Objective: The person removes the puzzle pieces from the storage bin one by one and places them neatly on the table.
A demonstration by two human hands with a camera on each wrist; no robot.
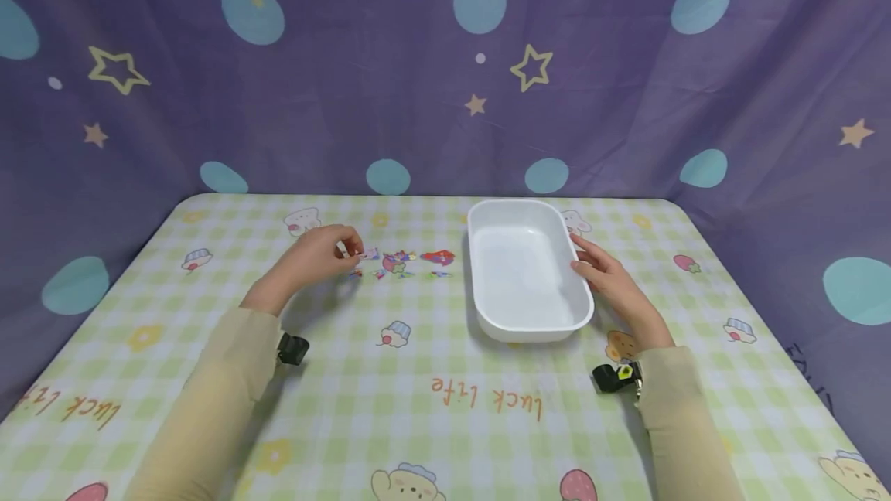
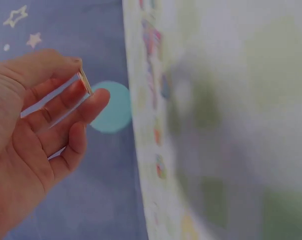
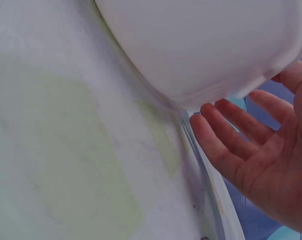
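My left hand [image 1: 322, 255] pinches a small thin flat piece [image 2: 85, 81] between thumb and fingertips, above the left end of a group of bright pieces. Edge-on in the left wrist view, it has a light brown rim. On the table lie several small, irregular multicoloured pieces, among them a red one [image 1: 438, 257] and a cluster of blue and red ones [image 1: 398, 259]. A white rectangular plastic container [image 1: 532, 331] stands right of them. At its right side is my right hand [image 1: 607, 278], fingers extended and fingertips against the outer wall, as the right wrist view [image 3: 260, 150] shows.
The table [image 1: 334, 408] wears a green-and-white checked cloth with printed cupcakes, strawberries, bears and lettering. A purple curtain [image 1: 390, 99] with stars and blue dots hangs behind and around it. Black wrist cameras are strapped near both sleeves.
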